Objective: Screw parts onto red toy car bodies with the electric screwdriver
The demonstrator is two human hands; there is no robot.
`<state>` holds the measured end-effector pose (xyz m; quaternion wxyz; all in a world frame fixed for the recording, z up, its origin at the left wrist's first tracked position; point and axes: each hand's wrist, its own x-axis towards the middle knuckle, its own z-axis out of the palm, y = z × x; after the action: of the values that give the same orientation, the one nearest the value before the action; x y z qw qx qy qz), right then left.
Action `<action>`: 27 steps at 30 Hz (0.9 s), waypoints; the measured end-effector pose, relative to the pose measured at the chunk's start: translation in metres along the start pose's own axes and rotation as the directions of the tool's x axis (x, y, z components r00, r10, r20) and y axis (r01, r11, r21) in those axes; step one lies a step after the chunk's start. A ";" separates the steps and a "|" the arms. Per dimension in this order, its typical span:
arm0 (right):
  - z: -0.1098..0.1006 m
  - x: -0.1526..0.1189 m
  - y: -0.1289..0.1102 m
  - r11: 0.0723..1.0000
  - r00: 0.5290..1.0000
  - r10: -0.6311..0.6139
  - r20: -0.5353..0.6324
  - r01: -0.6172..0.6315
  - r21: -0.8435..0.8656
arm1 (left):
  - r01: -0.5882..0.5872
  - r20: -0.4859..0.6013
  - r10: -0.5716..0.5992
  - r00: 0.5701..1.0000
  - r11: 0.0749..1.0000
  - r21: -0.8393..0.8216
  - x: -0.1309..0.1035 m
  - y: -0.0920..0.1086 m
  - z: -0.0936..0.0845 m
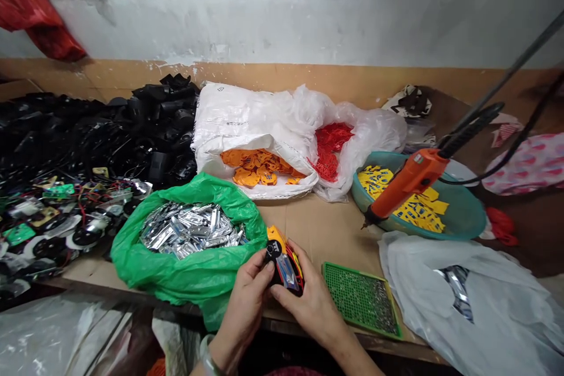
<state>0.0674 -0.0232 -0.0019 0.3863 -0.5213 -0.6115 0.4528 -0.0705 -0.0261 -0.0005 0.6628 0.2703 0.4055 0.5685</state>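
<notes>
Both my hands hold a small black-and-orange plastic assembly above the bench's front edge. It shows a round black part, a silver metal piece and red and yellow along one side. My left hand grips its left side, thumb on top. My right hand closes around its right side, thumb at the lower edge. Left of it lies an open green bag filled with silver metal pieces. A green perforated tray of small screws lies to the right.
An orange electric screwdriver hangs tip-down at right, before a teal basin of yellow pieces. Behind are a white sack of orange parts and a clear bag of red parts. Black parts and wired circuit boards pile at left.
</notes>
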 end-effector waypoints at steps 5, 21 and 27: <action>0.003 0.002 0.001 0.996 0.999 -0.039 -0.028 0.037 -0.076 | -0.018 0.011 0.018 1.000 0.999 0.035 0.001 0.000 -0.001; 0.010 0.003 0.015 0.808 0.895 -0.419 -0.154 0.290 -0.513 | 0.060 0.060 -0.043 0.997 0.950 -0.305 0.017 -0.021 -0.002; 0.007 0.006 0.014 0.778 0.879 -0.446 -0.165 0.290 -0.557 | 0.086 0.089 -0.058 0.994 0.927 -0.364 0.023 -0.028 -0.003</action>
<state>0.0639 -0.0182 -0.0175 0.3986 -0.5342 -0.7380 0.1056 -0.0574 -0.0100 -0.0306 0.7370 0.1480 0.2760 0.5989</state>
